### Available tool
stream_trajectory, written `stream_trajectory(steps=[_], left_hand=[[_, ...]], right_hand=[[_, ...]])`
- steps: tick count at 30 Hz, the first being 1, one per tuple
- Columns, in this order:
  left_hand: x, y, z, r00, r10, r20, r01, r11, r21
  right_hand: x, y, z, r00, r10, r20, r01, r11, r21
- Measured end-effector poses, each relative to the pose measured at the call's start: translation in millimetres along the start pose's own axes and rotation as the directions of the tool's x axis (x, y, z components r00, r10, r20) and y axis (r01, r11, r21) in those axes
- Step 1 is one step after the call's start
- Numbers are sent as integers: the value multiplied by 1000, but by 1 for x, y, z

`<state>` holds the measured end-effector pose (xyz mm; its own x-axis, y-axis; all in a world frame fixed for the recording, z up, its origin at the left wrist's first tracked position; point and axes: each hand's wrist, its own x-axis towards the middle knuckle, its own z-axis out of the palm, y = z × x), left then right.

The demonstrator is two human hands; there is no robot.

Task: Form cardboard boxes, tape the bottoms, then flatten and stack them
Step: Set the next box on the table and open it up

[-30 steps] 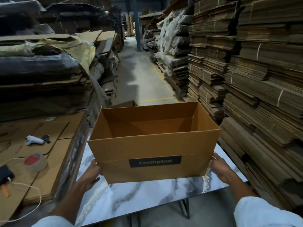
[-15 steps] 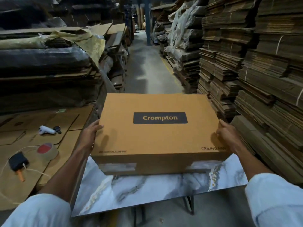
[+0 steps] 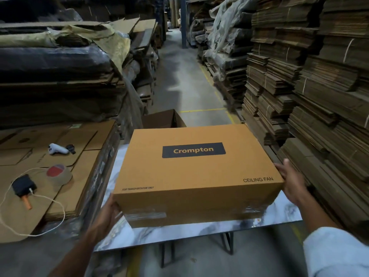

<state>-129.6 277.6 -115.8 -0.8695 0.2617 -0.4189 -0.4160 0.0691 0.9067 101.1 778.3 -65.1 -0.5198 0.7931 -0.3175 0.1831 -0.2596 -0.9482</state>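
Observation:
A formed brown cardboard box (image 3: 191,172) marked "Crompton" and "CEILING FAN" lies on the marble table (image 3: 199,230) with its printed side up. Clear tape shows on the side facing me. My left hand (image 3: 107,213) grips the box's near left corner, and its fingers are mostly hidden by the box. Straight fingers of my right hand (image 3: 290,180) press flat against the box's right side.
A pile of flat cardboard (image 3: 65,188) on the left carries a tape roll (image 3: 59,173), a white tool (image 3: 57,149) and a black corded device (image 3: 23,185). Another open box (image 3: 163,119) stands beyond the table. Tall cardboard stacks (image 3: 319,96) line the aisle on the right.
The box was upright with its open top showing; it has been tipped over so the printed side faces up. My left hand slid down to the near corner.

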Motion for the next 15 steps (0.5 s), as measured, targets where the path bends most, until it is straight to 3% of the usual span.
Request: stream_trajectory(steps=[3,7,11,15], left_hand=[[-12,-34,2,991,-123,-48,120,991,-63],[-25,-35,21,992,-90,-88,76,986,-149],[-27,-11,32,989,81,-125,-87,995,-42],[-23,45,31,945,289,-156,-291,957,7]], right_hand=[[-8,63,-9,989,140,-49,-133,983,130],[-34,96,7,975,174,-139,-153,977,147],[-37,70,22,975,134,-178,-103,979,177],[-29,7,25,991,-114,-66,119,990,80]])
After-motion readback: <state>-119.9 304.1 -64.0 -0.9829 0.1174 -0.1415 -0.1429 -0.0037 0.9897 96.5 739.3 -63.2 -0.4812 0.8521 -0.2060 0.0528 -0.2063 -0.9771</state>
